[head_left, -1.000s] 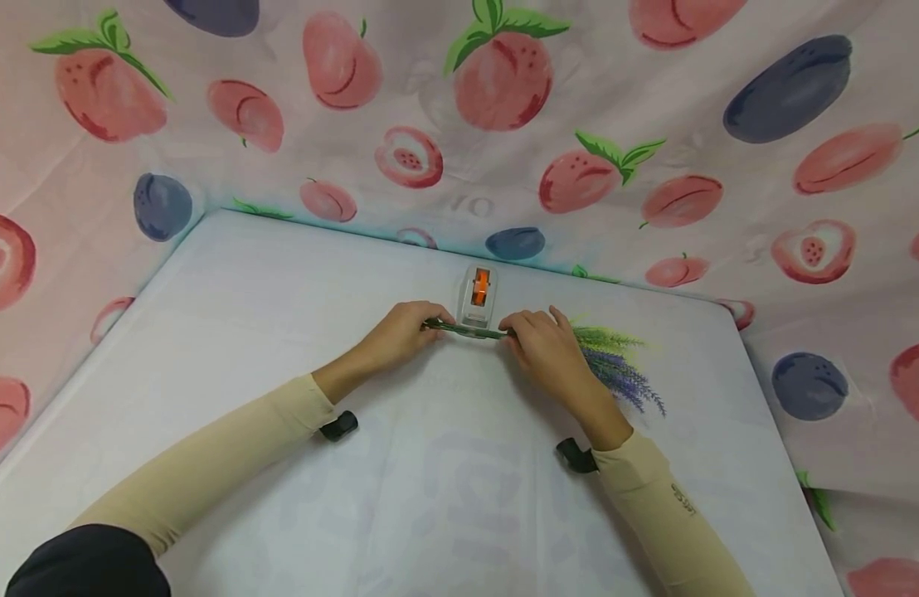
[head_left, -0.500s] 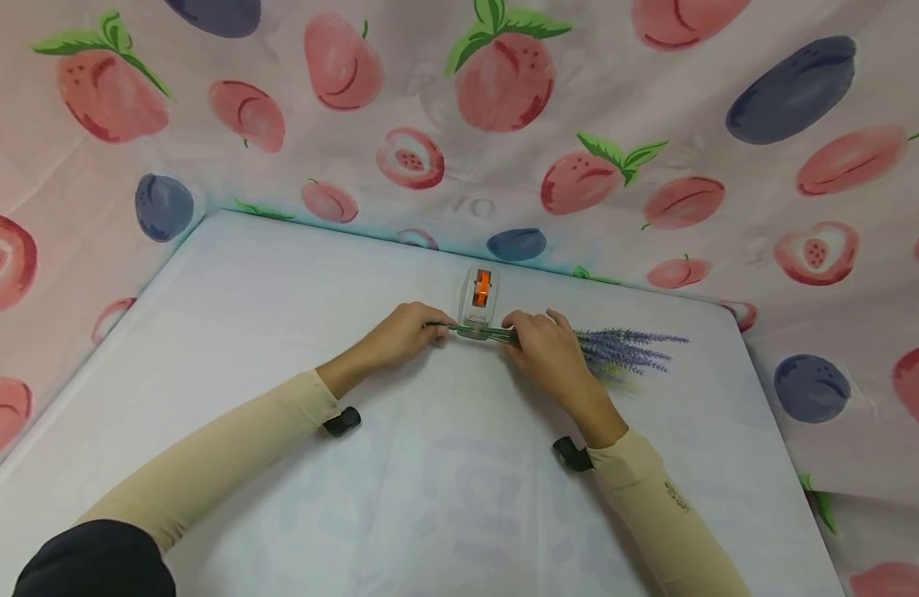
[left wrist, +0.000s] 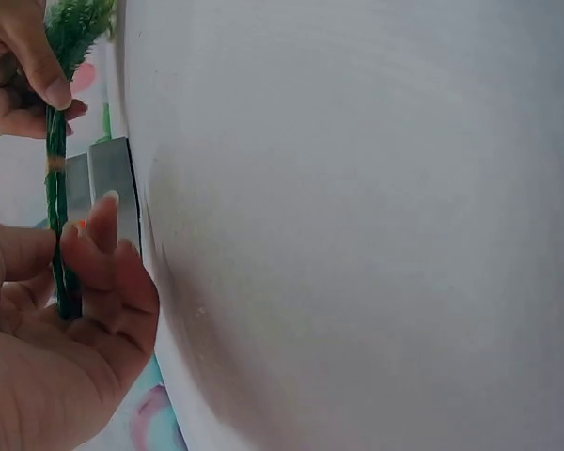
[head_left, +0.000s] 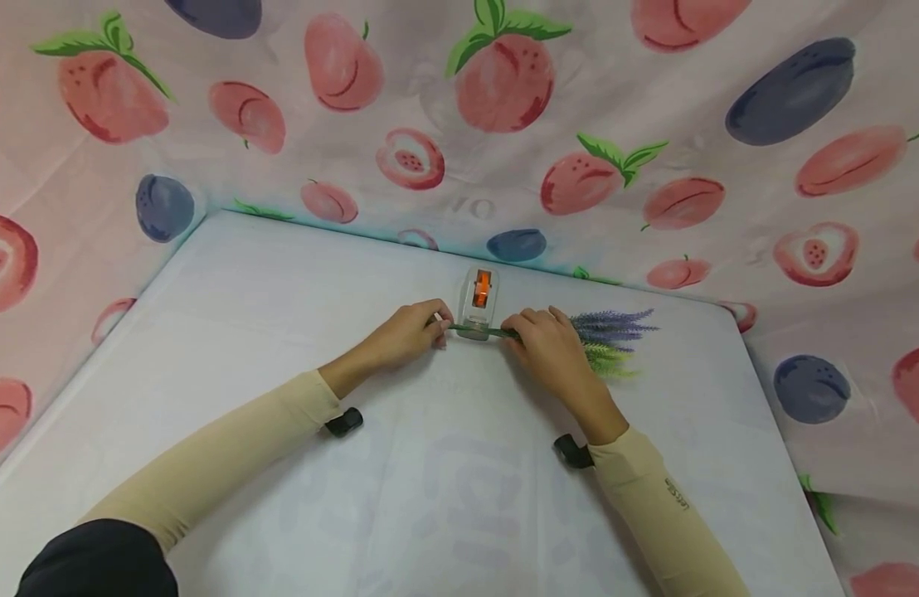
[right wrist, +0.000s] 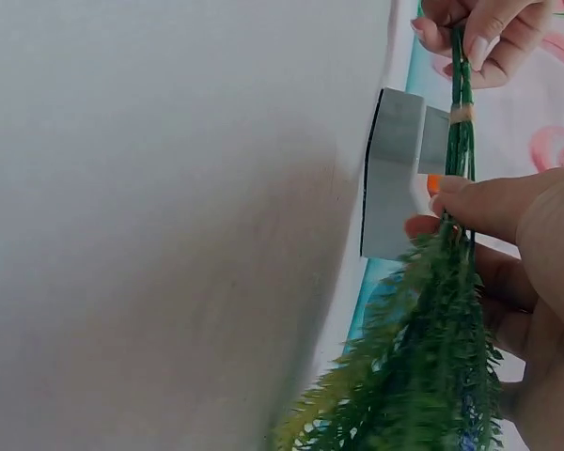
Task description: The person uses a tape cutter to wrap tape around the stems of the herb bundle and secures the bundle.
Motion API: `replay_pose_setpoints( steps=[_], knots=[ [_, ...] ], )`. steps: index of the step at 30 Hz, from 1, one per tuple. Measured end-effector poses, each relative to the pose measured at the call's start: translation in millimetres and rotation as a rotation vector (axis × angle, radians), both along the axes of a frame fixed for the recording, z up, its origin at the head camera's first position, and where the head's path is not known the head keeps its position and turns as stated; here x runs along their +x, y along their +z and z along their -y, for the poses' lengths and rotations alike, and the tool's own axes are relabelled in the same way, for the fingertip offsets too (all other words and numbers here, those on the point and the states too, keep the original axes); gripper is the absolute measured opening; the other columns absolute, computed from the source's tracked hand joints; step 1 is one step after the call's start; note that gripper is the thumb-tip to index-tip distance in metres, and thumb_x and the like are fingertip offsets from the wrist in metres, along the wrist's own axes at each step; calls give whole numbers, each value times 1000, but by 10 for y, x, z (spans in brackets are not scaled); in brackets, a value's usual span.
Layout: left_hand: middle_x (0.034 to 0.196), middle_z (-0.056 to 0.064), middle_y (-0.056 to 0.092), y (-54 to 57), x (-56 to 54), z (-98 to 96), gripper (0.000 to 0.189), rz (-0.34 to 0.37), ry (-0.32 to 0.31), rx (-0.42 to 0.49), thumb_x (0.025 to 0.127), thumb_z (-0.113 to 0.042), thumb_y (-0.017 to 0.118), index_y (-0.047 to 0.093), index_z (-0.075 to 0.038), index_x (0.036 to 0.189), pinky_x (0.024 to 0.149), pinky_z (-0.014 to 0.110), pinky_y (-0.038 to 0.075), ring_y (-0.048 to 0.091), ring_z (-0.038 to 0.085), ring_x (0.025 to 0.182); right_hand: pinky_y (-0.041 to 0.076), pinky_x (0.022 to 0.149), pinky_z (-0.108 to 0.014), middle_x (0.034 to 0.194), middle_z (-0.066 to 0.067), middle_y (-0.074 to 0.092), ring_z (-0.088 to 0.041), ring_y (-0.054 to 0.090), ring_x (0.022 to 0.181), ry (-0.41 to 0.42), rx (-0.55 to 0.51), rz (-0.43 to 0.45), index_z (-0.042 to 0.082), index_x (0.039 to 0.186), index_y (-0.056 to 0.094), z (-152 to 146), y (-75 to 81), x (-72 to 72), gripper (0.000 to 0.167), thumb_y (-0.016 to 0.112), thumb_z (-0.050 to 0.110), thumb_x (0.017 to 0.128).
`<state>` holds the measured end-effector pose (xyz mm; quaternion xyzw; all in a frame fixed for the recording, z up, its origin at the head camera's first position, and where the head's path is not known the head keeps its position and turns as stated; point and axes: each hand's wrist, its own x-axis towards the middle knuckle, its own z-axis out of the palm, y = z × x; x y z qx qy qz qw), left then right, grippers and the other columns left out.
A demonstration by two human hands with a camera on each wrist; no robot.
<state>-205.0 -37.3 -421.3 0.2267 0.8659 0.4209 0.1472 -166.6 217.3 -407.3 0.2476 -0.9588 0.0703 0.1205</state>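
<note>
A bunch of artificial lavender [head_left: 612,327], with purple and yellow-green flower heads, lies level across both hands above the white table. My left hand [head_left: 406,336] pinches the lower ends of its green stems [left wrist: 59,202] between thumb and fingers. Higher up, just below the foliage, my right hand [head_left: 551,355] grips the same stems, and the flower heads stick out to its right. Around the stems, between the two hands, runs a narrow tan band [right wrist: 462,114]. Right behind the stems stands a grey tape dispenser [head_left: 470,313] with an orange wheel [head_left: 482,288]; the stems overlap its front end in the head view.
The white tabletop [head_left: 430,473] stretches out in front of the hands. A fruit-print curtain [head_left: 430,99] hangs along the back and sides of the table. Dark wrist cameras [head_left: 345,422] sit under both forearms, close over the tabletop.
The bunch has turned about its stems: yellow-green heads were uppermost a second ago, now the purple ones are. Both hands stay nearly in place, still holding the stems.
</note>
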Motion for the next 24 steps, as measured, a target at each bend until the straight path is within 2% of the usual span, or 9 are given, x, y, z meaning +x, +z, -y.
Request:
replay_pose_setpoints(
  steps=[3,6,11,14,20,24],
  knots=[
    [105,9,72,-7,-17,-3,20,-68,19,-15,107,-16,53,67,-7,118,87,38,50,63,19,95,40,108,-63,104,-8,75,-30,69,100,-6,20,8,10,109,75,0,-2,-4,17,75,11,93],
    [110,11,69,-6,-34,4,22,-143,35,-46,103,-11,60,72,-7,121,87,39,50,61,21,99,42,107,-61,105,-8,76,-29,70,100,-8,31,16,9,111,76,7,-1,-13,16,72,11,96],
    [107,11,66,-13,-51,28,25,-229,29,-91,98,-6,66,75,-6,122,83,38,49,58,22,96,47,103,-55,106,-9,76,-28,72,98,-15,32,41,7,115,74,16,-13,-36,18,68,12,98],
    [106,11,67,-16,-55,33,26,-249,20,-98,98,-4,66,75,-6,122,84,38,50,60,22,96,51,99,-51,104,-10,77,-27,73,95,-18,16,57,6,115,73,18,-23,-51,18,68,12,99],
    [104,11,68,-18,-66,41,26,-261,6,-112,99,-2,64,75,-6,122,82,37,51,61,22,94,56,83,-47,102,-10,76,-27,72,90,-28,-33,93,7,114,73,19,-28,-61,17,68,11,98],
    [104,12,69,-7,-63,48,26,-273,-2,-109,98,-2,64,75,-6,122,82,38,52,62,22,94,56,80,-45,102,-8,76,-26,71,90,-41,-51,126,8,113,73,29,-22,-68,17,69,12,98]
  ],
)
